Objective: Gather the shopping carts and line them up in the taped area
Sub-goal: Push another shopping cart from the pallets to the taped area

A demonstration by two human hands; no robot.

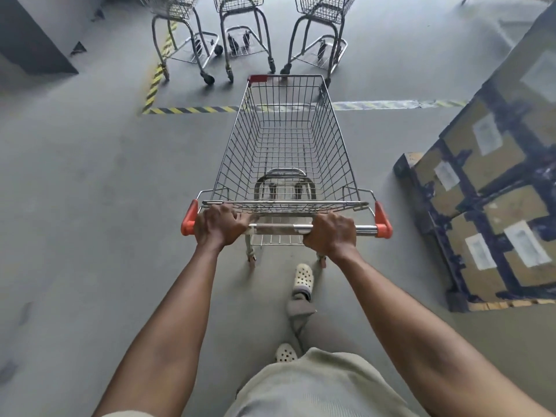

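Gripping chrome handle bar (279, 228), both hands, wire-mesh cart (285, 152)

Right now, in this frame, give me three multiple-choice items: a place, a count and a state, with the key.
1. The pallet of boxes stands where, relative to the pushed cart? A. left of it B. right of it C. inside it
2. How many parked carts stand beyond the striped tape? A. two B. three C. five
3. Who holds the handle? A. one hand alone B. neither hand C. both hands
1 B: boxes fill the right edge. 2 B: three frames stand side by side. 3 C: left hand and right hand both curl round the bar.
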